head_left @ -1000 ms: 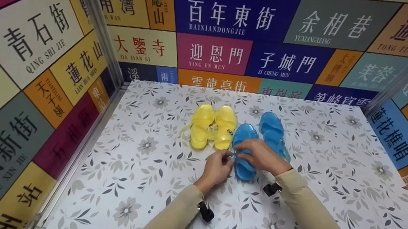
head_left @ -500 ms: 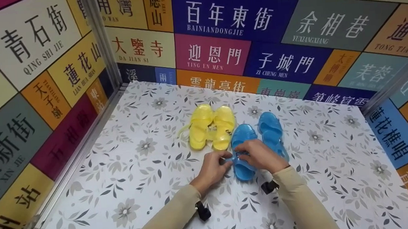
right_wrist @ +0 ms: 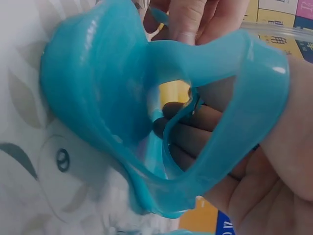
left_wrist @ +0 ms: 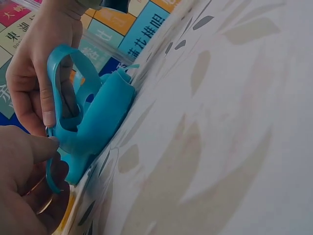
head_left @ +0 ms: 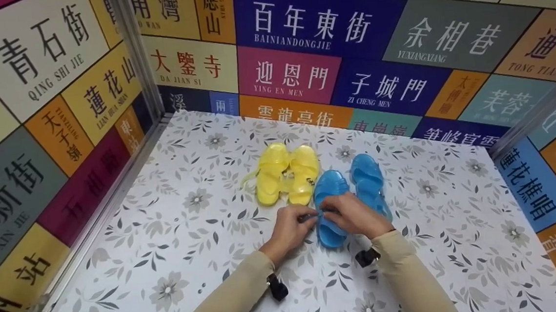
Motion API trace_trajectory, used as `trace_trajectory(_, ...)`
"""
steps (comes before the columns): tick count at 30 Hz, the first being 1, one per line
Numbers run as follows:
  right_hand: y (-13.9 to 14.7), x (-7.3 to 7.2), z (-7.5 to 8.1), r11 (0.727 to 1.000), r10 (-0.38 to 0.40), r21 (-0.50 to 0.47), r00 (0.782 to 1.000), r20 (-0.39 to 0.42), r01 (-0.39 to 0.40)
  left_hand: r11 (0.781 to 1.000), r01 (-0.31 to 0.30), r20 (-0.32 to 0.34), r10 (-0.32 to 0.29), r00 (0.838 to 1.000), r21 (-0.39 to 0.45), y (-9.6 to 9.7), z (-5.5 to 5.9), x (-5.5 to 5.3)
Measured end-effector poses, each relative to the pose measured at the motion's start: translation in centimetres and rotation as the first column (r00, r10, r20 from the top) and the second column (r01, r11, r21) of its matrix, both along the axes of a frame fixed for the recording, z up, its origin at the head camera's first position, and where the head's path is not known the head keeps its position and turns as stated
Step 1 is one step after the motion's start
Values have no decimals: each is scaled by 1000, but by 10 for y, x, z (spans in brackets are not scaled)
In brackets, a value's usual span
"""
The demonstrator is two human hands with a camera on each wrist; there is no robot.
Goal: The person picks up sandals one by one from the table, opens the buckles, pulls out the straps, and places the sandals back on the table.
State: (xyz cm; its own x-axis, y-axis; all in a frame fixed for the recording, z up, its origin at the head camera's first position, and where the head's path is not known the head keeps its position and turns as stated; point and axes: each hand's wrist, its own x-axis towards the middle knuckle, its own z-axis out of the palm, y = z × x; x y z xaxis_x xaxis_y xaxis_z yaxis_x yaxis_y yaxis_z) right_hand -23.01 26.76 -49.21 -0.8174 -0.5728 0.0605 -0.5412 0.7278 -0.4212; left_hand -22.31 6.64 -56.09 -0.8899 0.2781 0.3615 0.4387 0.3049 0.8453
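Note:
A blue jelly sandal (head_left: 332,238) lies on the patterned surface between my two hands. My left hand (head_left: 289,231) pinches the loose end of its ankle strap (left_wrist: 50,171), best seen in the left wrist view. My right hand (head_left: 355,214) reaches over the sandal and grips the same strap near its small buckle (left_wrist: 49,131). In the right wrist view the strap loop (right_wrist: 261,68) arches in front of the right palm, with curled fingers (right_wrist: 195,139) behind it. The matching blue sandal (head_left: 367,169) lies just beyond, partly hidden by the right hand.
A pair of yellow sandals (head_left: 286,167) lies side by side behind my left hand. The white surface (head_left: 207,259) has a grey leaf print. Walls with coloured street-name panels (head_left: 317,21) and metal corner posts (head_left: 139,53) enclose it.
Both hands stay at the sandal. The bit of blue strap seen between the fingertips half a second ago is now mostly covered as the fingertips have drawn closer.

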Motion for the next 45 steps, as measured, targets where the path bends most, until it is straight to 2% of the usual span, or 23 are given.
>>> trace_trajectory(6,1,-1,-7,999,-5,-54,999,-42,3,1000,6,-21,-6,1000,5,1,1,0)
trace_trajectory(16,-1,0,-8,996,20,-91,999,-36,-24,999,31,-95,-28,995,24,1,1,1)
trace_trajectory(25,-2,1,-10,996,-18,-92,1000,-14,17,999,30,-54,-28,998,33,1,-2,-2)
trace_trajectory(32,-3,5,-14,995,-48,-90,999,14,49,999,50,-94,-48,994,20,-8,-11,-1)
trace_trajectory(37,-2,5,-13,993,-66,-94,997,37,69,997,71,-131,-68,989,18,-6,-9,-2)
trace_trajectory(45,-1,4,-11,992,-38,-120,999,19,40,998,49,-108,-46,993,25,-3,-9,-3)
